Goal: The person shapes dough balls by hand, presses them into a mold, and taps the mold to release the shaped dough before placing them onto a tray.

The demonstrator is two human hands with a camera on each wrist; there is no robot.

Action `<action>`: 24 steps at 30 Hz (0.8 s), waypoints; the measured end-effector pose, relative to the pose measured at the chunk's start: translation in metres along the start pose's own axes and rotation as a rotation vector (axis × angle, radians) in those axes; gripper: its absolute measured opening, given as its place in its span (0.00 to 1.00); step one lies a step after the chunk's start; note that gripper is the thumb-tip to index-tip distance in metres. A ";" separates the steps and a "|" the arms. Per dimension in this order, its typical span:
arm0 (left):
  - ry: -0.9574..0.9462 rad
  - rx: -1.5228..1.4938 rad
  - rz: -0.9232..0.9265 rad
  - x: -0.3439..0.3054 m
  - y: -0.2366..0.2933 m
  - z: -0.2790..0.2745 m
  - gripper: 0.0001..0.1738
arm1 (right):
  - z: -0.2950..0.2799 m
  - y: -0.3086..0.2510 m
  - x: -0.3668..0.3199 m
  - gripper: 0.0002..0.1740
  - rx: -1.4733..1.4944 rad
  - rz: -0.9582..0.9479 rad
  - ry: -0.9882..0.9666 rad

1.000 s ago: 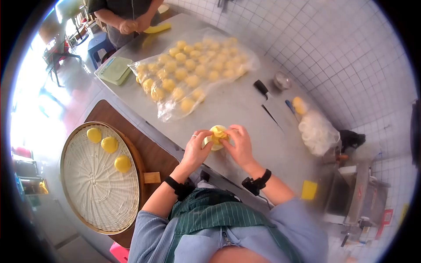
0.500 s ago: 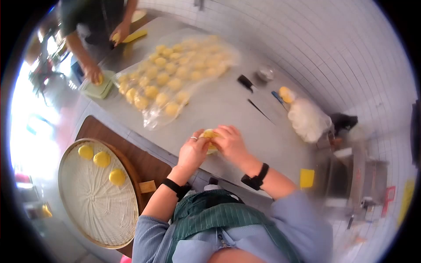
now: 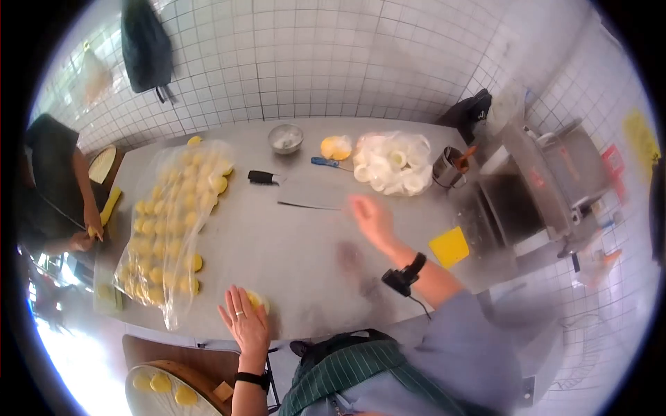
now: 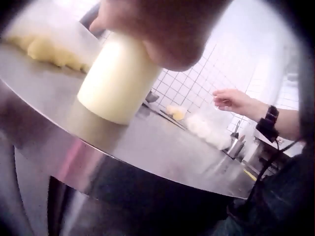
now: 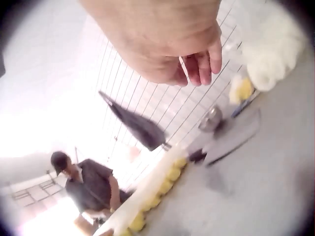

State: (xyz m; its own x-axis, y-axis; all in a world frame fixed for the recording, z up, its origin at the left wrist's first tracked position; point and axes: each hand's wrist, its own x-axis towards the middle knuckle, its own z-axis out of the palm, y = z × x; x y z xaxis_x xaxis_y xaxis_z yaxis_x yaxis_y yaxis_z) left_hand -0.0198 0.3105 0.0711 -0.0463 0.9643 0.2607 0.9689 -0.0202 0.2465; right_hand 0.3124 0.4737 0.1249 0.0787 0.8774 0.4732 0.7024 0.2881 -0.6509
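My left hand point(image 3: 248, 329) lies palm down with straight, slightly spread fingers beside a small cup with something yellow at its top point(image 3: 257, 303), near the table's front edge. In the left wrist view this smooth, pale cup point(image 4: 118, 81) stands on the steel right under the hand; the thumb is hidden from the head view. Blurred, my right hand point(image 3: 374, 222) hovers over the table's middle, short of a clear bag of white cups point(image 3: 393, 163). The right wrist view shows its fingers point(image 5: 203, 69) loosely bent, holding nothing.
A cleaver point(image 3: 298, 191) lies beyond the right hand. Plastic sheeting point(image 3: 177, 229) covers many yellow dough balls. A metal bowl point(image 3: 285, 139) and a yellow scraper point(image 3: 449, 247) are on the table. A woven tray point(image 3: 166, 394) holds yellow balls. Another person point(image 3: 62, 187) stands at left.
My two hands were together at the yellow-topped cup and have since parted. The right hand has let go and moved right and forward; the left stays beside the cup. The head view has turned right.
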 end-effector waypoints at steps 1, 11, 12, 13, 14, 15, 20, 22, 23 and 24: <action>-0.047 -0.005 -0.040 0.000 0.004 0.005 0.31 | -0.014 0.024 0.019 0.10 -0.055 0.005 0.109; 0.090 -0.154 -0.051 0.079 0.053 0.015 0.21 | -0.043 0.200 0.132 0.11 -0.558 0.026 0.049; -0.111 -0.070 -0.061 0.084 0.061 0.016 0.19 | -0.038 0.207 0.137 0.11 -0.545 0.030 0.043; -0.311 0.011 -0.071 0.086 0.066 0.018 0.18 | -0.033 0.212 0.141 0.11 -0.588 0.009 0.024; -0.316 0.019 -0.075 0.087 0.066 0.020 0.18 | -0.030 0.217 0.145 0.11 -0.632 -0.014 0.004; -0.222 -0.040 -0.042 0.084 0.065 0.021 0.18 | -0.027 0.216 0.147 0.11 -0.623 -0.009 -0.010; -0.146 -0.004 0.013 0.086 0.069 0.015 0.20 | -0.009 0.194 0.171 0.10 -0.361 -0.140 0.036; -0.165 -0.021 0.042 0.085 0.065 0.017 0.14 | 0.003 0.203 0.179 0.12 -0.418 -0.119 -0.057; -0.162 -0.009 0.034 0.085 0.061 0.018 0.14 | 0.008 0.207 0.181 0.14 -0.487 -0.094 -0.153; -0.090 -0.226 0.014 0.084 0.057 0.018 0.10 | 0.009 0.207 0.181 0.14 -0.476 -0.099 -0.156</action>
State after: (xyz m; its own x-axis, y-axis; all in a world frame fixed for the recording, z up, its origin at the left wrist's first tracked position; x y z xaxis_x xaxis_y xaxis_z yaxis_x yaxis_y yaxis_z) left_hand 0.0360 0.3949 0.0898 -0.0018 0.9829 0.1843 0.8899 -0.0825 0.4486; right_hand 0.4653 0.6952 0.0705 -0.0856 0.9121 0.4009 0.9484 0.1979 -0.2477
